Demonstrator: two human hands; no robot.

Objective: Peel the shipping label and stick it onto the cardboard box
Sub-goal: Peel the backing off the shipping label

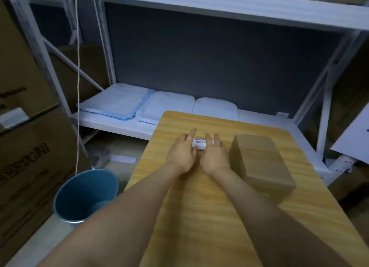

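Note:
A white shipping label [199,144] with printed digits lies on the wooden table [199,216], near its far middle. My left hand [182,153] rests on the label's left end, fingers spread over it. My right hand [214,157] covers its right end, so most of the label is hidden. Whether either hand grips it or only presses on it is unclear. A closed brown cardboard box [259,163] stands on the table just to the right of my right hand, not touched.
A blue bin [85,194] stands on the floor left of the table. Large cardboard cartons [26,147] are stacked at far left. Behind the table a white metal rack [199,1] holds folded white and light-blue cloths [155,107]. A thin cord [77,87] hangs at left.

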